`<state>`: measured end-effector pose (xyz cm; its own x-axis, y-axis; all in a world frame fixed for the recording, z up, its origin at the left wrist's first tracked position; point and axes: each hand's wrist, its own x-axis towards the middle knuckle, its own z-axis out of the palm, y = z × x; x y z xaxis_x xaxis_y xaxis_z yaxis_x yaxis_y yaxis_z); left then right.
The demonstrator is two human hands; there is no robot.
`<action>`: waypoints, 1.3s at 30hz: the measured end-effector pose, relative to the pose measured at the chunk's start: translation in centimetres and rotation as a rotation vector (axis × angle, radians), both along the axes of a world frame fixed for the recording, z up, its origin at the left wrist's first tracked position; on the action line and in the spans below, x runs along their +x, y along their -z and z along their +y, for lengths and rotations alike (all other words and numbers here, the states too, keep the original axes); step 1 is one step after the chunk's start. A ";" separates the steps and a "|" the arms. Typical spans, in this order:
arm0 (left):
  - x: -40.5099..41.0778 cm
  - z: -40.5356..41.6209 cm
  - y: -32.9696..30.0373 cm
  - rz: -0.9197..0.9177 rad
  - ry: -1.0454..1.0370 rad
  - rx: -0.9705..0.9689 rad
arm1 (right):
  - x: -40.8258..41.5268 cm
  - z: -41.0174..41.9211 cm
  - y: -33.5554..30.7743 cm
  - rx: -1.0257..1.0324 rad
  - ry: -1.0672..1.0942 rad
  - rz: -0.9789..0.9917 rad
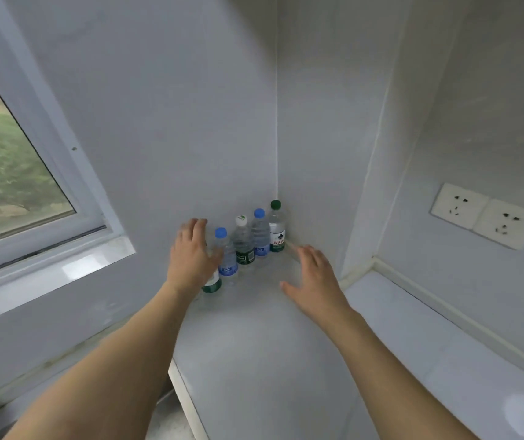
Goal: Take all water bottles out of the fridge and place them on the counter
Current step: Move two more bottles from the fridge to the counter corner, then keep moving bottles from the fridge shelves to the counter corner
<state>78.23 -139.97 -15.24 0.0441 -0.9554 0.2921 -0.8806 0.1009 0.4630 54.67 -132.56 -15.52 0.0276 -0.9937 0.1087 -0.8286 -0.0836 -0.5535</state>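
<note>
Now at the bottle row (pixel 248 242) on the tabletop (pixel 263 338). Left hand (pixel 192 255) spread against the nearest bottle (pixel 212 282), right hand (pixel 313 277) open, empty. Best steadied upright, snug in line.

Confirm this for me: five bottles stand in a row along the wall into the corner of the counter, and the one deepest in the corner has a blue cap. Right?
Not quite. The head view shows the corner bottle has a green cap, not blue. The rest holds: five bottles line the wall on the counter, the nearest one partly hidden behind the left hand.

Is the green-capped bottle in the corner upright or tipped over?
Upright: the green-capped bottle stands on its base on the counter, cap pointing up, in the wall corner.
</note>
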 end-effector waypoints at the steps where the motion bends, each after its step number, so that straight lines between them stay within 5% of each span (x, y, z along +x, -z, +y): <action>1: -1.1 0.4 -0.4 -0.049 0.051 -0.010 | -0.9 0.7 -0.3 0.000 0.021 0.000; 19: -19.1 4.3 -1.6 -0.324 0.811 -0.132 | -12.9 14.2 -5.1 0.053 0.535 0.220; 39: -43.4 28.3 -6.5 -0.308 1.265 -0.191 | -27.7 45.8 -8.1 0.153 1.083 0.342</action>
